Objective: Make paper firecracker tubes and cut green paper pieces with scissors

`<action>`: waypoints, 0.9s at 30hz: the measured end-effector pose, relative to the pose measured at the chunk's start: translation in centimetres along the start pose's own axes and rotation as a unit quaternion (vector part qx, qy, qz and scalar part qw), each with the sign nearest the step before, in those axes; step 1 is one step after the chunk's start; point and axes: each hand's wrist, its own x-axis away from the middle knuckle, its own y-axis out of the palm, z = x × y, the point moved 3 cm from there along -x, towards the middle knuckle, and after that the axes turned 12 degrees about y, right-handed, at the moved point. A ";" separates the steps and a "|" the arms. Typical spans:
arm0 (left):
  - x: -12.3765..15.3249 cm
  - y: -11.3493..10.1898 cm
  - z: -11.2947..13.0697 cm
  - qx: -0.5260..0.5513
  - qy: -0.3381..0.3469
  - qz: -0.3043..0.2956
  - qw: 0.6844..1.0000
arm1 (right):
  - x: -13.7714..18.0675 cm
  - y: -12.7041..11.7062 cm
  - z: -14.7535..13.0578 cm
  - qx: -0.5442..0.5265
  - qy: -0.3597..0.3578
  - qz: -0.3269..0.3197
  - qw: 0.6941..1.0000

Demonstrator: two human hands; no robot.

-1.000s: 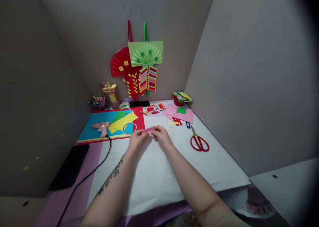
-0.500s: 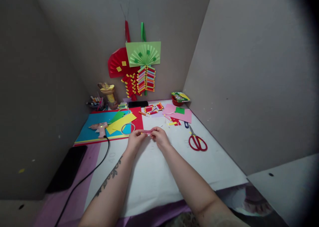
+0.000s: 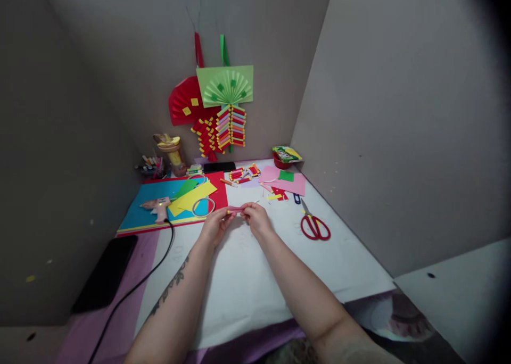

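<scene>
a white sheet (image 3: 255, 279) covers the work table, boxed in on three sides by plain grey boards (image 3: 391, 119). beyond the fingers, on the back board, hang a red paper fan (image 3: 181, 102) and a green paper fan (image 3: 225, 85), each with strings of small paper rolls below. just past the fingertips to the left lie sheets of coloured paper (image 3: 175, 201) with a pink glue gun (image 3: 156, 206) and a tape ring (image 3: 203, 207) on them; the gun's black cable (image 3: 151, 271) runs back along the left forearm. a black phone (image 3: 104, 272) lies well to the left, nearer the body than the hands. red scissors (image 3: 314, 226) rest on the sheet near the fingers, to the right. further back sit pink paper (image 3: 289, 184), finished paper rolls (image 3: 244, 173), a cup of pens (image 3: 150, 164) and a red bowl (image 3: 284, 158) with a packet on top.

the right edge of the view is dark, the lower right corner blurred. what the packet on the bowl says cannot be read, and the pink roll's ends are partly hidden by fingertips.

the left hand (image 3: 214, 226) and the right hand (image 3: 256, 220) meet above the sheet, fingers curled in, thumb and forefinger of each pinched on a small pink paper roll (image 3: 235, 210) held level between them, just clear of the table.
</scene>
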 end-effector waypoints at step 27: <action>-0.6 -1.0 -0.9 -0.189 0.091 -0.002 0.978 | 1.0 0.6 -0.7 0.088 -0.029 0.023 0.995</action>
